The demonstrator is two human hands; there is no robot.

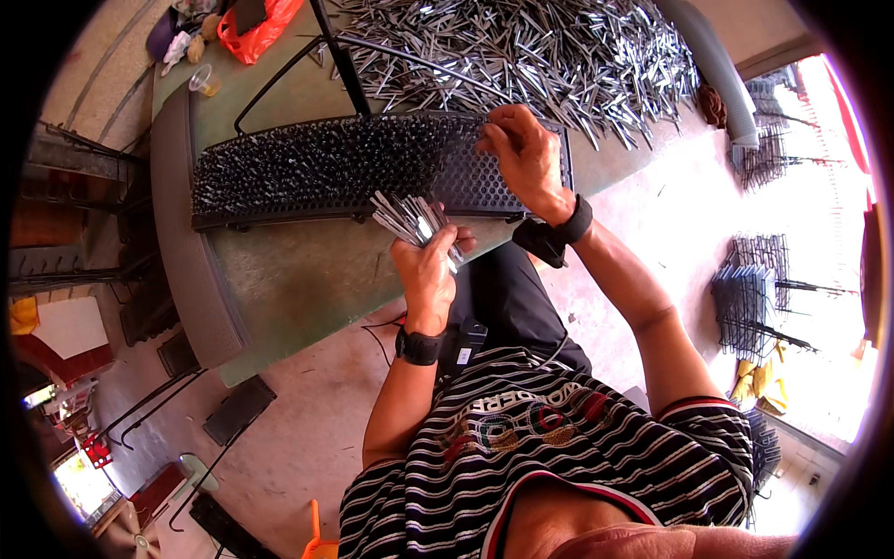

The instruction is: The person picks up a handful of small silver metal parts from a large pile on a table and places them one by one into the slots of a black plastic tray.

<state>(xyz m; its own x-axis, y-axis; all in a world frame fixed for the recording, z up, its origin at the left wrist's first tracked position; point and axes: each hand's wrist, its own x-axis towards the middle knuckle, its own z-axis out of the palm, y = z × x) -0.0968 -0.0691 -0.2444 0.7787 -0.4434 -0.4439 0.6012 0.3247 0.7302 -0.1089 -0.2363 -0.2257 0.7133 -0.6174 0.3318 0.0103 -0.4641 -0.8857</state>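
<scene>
My left hand (430, 272) is closed around a bundle of thin, silvery metal strips (406, 220), their ends fanning out toward the tray. Just beyond it lies a long black tray (486, 189) with a grid of round holes. Short upright pieces (307, 168) with pale tips fill its left and middle part, while bare holes show at the right. Over that right part hovers my right hand (527, 160), thumb and fingertips pinched together. What sits between those fingertips is too small or blurred to make out.
A large heap of loose metal strips (521, 56) covers the far side of the green table (298, 289). A black metal frame (343, 65) rises behind the tray. At the far left are a red plastic bag (261, 33) and a plastic cup (204, 81). Wire racks (745, 298) stand right.
</scene>
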